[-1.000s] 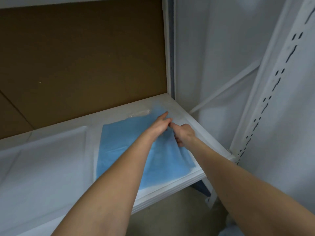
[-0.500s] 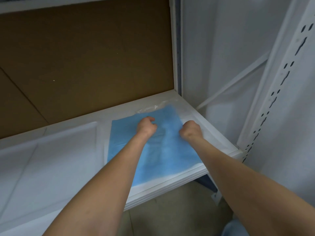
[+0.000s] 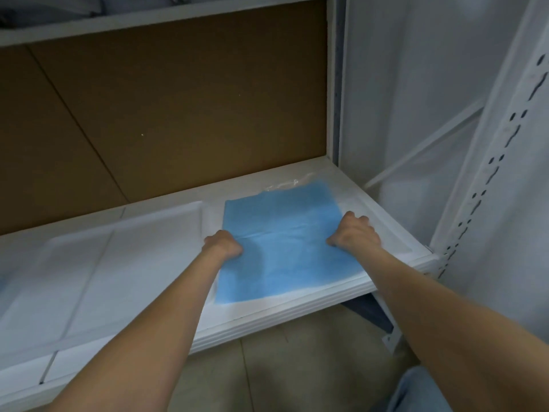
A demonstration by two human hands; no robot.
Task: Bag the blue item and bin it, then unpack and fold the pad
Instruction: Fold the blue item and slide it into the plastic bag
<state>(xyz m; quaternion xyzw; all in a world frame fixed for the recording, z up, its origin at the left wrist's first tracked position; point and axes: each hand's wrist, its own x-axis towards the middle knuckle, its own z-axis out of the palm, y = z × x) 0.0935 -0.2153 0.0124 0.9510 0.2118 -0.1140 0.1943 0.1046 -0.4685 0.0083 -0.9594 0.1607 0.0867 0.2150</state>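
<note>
One blue pad (image 3: 282, 248) is spread flat on the white shelf (image 3: 297, 316), near its right end. It is gripped at its left edge by the left hand (image 3: 222, 243) and at its right edge by the right hand (image 3: 355, 233), fingers curled tight. Unpacking looks done; folding seems just begun. One clear wrapper (image 3: 285, 185) lies behind the pad. No bin is seen.

I see a plain light-blue pad (image 3: 282, 242) on a white shelf (image 3: 297, 319), brown backboard (image 3: 178, 108) behind.
</note>
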